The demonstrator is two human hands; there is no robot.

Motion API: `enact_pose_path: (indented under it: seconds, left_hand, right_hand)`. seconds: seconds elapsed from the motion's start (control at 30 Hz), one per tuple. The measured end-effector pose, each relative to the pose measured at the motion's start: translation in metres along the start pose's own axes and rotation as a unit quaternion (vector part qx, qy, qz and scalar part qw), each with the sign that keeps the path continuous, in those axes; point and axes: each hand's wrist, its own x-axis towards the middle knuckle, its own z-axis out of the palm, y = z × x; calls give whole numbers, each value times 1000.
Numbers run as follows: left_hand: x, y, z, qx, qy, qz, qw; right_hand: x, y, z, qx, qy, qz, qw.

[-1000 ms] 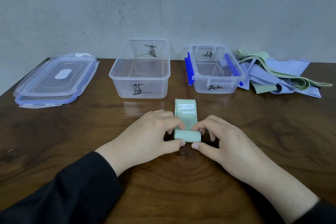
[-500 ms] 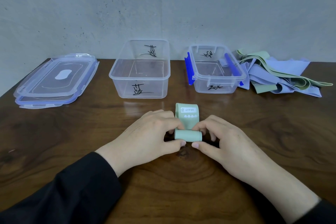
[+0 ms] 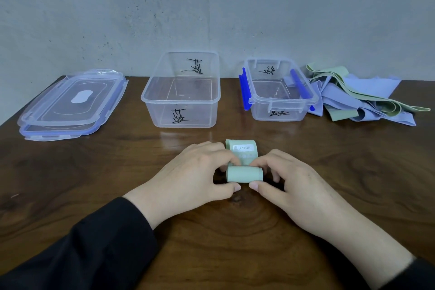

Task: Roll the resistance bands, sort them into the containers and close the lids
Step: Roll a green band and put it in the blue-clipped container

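Note:
A light green resistance band [image 3: 244,173] lies on the wooden table [image 3: 94,183], mostly rolled into a short cylinder; a short flat tail with a "HEAVY" label sticks out behind it. My left hand [image 3: 188,176] pinches the roll's left end between thumb and fingers. My right hand [image 3: 296,186] pinches its right end the same way. Behind them stand two clear open containers with black markings: a larger one [image 3: 181,99] in the middle and a smaller one [image 3: 280,99] with blue clips to its right. Both look empty.
Two clear lids with blue trim [image 3: 70,103] are stacked at the back left. A loose heap of purple and green bands [image 3: 362,99] lies at the back right, touching the smaller container. A grey wall [image 3: 211,7] rises right behind the table.
The roll has grown thicker and the flat tail with the label has shortened, drawn toward the hands. Both hands stay at the roll's ends.

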Motion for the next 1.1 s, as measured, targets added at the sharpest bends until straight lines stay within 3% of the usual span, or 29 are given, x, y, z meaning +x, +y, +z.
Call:
enact_pose_path:
  seconds: [1.1]
  left_hand:
    - [1,-1,2,-4,11,-7,1000]
  right_hand:
    - [0,0,0,1,14,5,1000]
